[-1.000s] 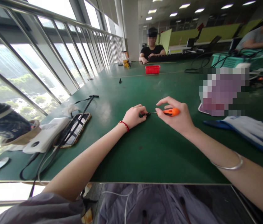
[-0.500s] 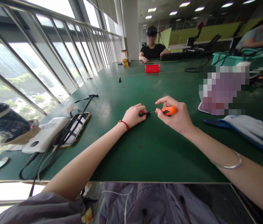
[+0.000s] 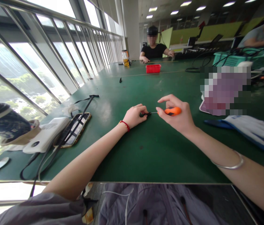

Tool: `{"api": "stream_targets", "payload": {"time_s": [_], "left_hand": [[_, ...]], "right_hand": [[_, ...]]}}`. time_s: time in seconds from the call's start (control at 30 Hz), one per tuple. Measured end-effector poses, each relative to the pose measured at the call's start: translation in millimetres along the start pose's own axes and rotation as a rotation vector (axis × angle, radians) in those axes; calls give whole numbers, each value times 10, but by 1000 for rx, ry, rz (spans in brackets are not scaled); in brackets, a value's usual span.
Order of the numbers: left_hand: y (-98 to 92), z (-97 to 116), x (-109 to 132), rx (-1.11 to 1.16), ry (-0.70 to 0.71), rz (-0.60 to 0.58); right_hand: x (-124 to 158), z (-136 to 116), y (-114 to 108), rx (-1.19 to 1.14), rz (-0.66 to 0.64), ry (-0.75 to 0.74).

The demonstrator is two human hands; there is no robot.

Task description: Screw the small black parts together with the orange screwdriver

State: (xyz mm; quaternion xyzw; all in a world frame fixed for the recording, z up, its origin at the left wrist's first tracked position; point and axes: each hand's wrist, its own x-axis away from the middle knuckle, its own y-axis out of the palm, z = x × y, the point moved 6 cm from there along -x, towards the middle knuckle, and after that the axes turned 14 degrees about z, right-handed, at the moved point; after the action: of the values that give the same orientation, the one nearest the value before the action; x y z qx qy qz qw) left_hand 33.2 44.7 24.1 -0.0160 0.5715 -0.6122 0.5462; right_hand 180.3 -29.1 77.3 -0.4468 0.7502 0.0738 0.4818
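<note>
My left hand (image 3: 134, 116) rests on the green table (image 3: 150, 147), fingers pinched round a small black part (image 3: 148, 114). My right hand (image 3: 177, 117) holds an orange-handled screwdriver (image 3: 172, 111) by the handle, thumb and fingers wrapped round it. The thin metal shaft points left and its tip meets the black part between my two hands. A red string sits on my left wrist and a silver bangle on my right forearm.
A phone (image 3: 74, 128), a white power bank (image 3: 45, 135) and black cables lie at the left by the window. White and blue gloves (image 3: 251, 131) lie at the right. A red tray (image 3: 153, 68) stands farther back. A person sits at the table's far end, another at the far right.
My right hand has turned the orange handle slightly between the fingers; it shifts a little left, then back right. My left hand stays put on the black part.
</note>
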Motion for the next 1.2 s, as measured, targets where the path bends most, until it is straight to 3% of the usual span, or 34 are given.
{"api": "stream_targets", "payload": {"time_s": [0.3, 0.47, 0.7, 0.9, 1.2], "left_hand": [[-1, 3, -3, -7, -4, -5], [0, -3, -2, -9, -5, -1], [-5, 4, -3, -9, -10, -4], [-9, 6, -2, -12, -15, -6], [-8, 4, -2, -27, -13, -12]], "right_hand": [[-13, -29, -29, -28, 78, -48], [-8, 13, -4, 5, 24, 32], [-13, -16, -36, -36, 94, -28], [-6, 4, -14, 2, 25, 35], [-6, -19, -25, -49, 67, -30]]}}
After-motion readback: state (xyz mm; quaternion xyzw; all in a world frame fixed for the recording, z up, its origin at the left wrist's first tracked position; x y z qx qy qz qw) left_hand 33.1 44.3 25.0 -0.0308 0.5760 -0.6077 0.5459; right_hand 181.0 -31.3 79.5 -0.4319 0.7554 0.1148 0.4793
